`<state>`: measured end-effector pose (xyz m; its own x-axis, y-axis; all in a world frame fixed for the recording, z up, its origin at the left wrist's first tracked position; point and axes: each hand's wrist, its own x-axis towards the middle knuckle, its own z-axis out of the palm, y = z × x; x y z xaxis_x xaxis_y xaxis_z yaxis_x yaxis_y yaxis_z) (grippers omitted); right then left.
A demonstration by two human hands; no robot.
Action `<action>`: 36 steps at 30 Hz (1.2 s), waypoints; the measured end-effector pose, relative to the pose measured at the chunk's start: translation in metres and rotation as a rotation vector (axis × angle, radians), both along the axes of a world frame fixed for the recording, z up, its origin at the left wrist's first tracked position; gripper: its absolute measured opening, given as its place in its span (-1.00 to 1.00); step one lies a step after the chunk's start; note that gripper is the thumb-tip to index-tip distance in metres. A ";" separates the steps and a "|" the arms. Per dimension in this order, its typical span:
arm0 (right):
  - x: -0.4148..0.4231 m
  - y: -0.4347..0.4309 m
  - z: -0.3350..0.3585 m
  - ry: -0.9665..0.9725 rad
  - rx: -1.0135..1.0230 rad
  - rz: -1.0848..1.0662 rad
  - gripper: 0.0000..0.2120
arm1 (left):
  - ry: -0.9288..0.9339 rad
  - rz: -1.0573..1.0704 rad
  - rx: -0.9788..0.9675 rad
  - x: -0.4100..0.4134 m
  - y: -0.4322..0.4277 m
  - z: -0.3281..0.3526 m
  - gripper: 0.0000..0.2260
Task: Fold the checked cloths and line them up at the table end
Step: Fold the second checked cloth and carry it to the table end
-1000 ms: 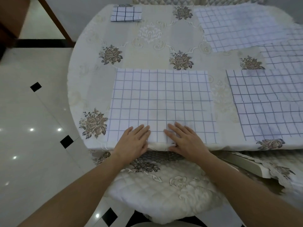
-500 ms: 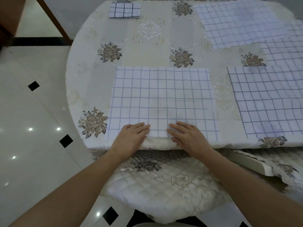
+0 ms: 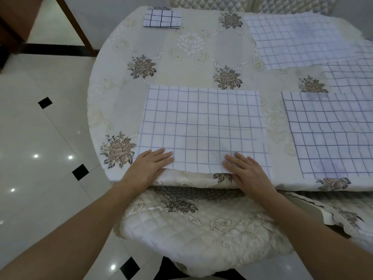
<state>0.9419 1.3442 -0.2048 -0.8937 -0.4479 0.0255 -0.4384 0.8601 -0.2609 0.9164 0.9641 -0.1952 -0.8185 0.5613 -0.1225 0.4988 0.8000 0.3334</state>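
Pressing down on the near hem, the person's left hand (image 3: 150, 166) and right hand (image 3: 247, 172) lie flat, fingers straight and together, on the white square cloth with thin violet check lines (image 3: 203, 126). Neither hand grips or pinches the fabric; both only rest on it, well apart, the left near the cloth's near-left corner and the right toward its near-right corner. This cloth is spread in a single layer on the round table under a cream tablecloth patterned with brown roses (image 3: 181, 63), its near edge right at the table's rim above a quilted cream chair cushion (image 3: 201, 225).

By the look of it, the step in hand is smoothing and squaring the cloth before its first fold. The next move probably calls for pinching the two near corners and carrying them up to meet the far corners, keeping the check lines aligned so the edges match.

At the far end of the table sits one small folded cloth with dark checks (image 3: 162, 18), apparently the start of the row. To the right, a flat checked cloth (image 3: 331, 134) and a farther spread checked cloth (image 3: 298, 39) lie unfolded, so most of the task seems ahead.
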 end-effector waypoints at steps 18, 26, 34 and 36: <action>0.024 0.006 0.042 -0.364 -0.026 -0.221 -0.66 | -0.196 0.101 0.102 0.024 -0.027 0.022 -0.48; 0.046 0.003 0.083 -0.399 0.008 -0.222 -0.64 | -0.258 0.206 0.266 0.053 -0.036 0.056 -0.57; -0.060 0.002 0.098 -0.074 0.090 -0.079 -0.55 | -0.197 0.333 0.292 -0.039 -0.018 0.077 -0.64; -0.093 0.005 0.092 -0.002 0.104 -0.039 -0.55 | -0.195 0.349 0.253 -0.074 -0.013 0.075 -0.66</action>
